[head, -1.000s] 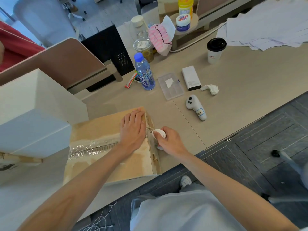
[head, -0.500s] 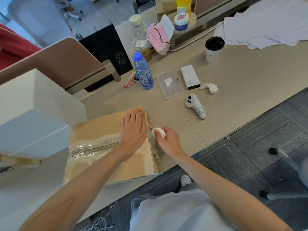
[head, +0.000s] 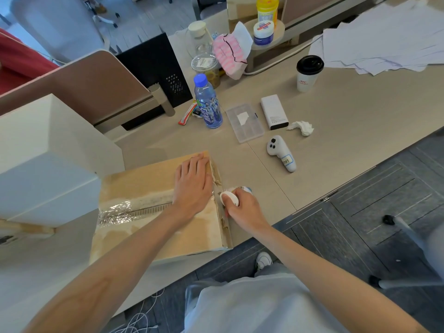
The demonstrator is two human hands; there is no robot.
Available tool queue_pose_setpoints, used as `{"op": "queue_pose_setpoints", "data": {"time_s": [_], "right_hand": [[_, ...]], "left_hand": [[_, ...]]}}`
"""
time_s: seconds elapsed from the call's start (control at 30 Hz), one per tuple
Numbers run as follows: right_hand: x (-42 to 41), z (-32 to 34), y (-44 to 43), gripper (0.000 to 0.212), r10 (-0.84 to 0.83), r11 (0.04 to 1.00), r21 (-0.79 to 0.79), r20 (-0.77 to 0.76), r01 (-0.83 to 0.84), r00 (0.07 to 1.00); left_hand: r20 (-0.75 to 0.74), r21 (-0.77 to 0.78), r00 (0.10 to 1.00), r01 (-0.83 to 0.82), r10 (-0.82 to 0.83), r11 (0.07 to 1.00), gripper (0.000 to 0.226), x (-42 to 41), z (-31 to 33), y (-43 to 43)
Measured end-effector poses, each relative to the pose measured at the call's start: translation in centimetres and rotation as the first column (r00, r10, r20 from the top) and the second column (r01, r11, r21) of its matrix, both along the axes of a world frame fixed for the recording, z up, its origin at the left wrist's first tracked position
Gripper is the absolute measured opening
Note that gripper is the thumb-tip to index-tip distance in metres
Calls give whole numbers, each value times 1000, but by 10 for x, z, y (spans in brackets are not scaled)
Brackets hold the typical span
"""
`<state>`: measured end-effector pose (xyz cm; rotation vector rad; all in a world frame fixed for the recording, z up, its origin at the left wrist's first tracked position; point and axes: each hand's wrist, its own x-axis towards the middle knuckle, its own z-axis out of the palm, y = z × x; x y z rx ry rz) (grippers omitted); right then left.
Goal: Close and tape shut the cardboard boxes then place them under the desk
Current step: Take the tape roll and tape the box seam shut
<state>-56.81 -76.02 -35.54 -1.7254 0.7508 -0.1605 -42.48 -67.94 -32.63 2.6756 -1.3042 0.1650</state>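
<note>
Taping step: at frame centre-left the flat brown cardboard box (head: 153, 212) lies on the beige tabletop (head: 336, 150). The left hand (head: 192, 186) presses it with fingers released and flat; the right hand (head: 242, 207) grips a small white tape cutter (head: 230, 198) at the box's right edge. Next, probably sever the clear tape cleanly.

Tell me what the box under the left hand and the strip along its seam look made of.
Box: corrugated cardboard, matte tan, with fluting exposed at the seam and a torn, fibrous right edge. Strip: likely clear plastic packing tape, glossy, wrinkled and reflecting light.
</note>
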Motion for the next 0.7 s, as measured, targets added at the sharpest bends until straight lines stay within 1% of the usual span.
{"op": "queue_pose_setpoints", "data": {"time_s": [0.1,0.27,0.43,0.5,0.57,0.63,0.7], "right_hand": [[-8,-5,4,26,27,1000,-3,1,-27,1000],[-15,-8,8,20,59,998,-12,-20,-59,998],[-22,-3,3,21,117,993,-15,-34,-118,993],[-21,4,-7,19,90,996,29,16,-90,996],[-14,11,-22,20,4,994,109,63,-11,998],[-5,13,-36,19,-67,987,152,53,59,996],[4,9,-48,19,-92,984,156,16,88,996]], "left_hand": [[6,-4,1000,-4,4,1000,41,0,-1,0],[10,-3,1000,-8,8,1000,41,1,-2,0],[8,-9,1000,-4,4,1000,43,0,-2,1],[9,-9,1000,-1,1,1000,44,0,-2,0],[8,-10,1000,1,0,1000,42,-1,-1,0],[9,-15,1000,-1,1,1000,40,-1,-1,1],[13,-16,1000,-1,1,1000,40,0,-1,0]]}}
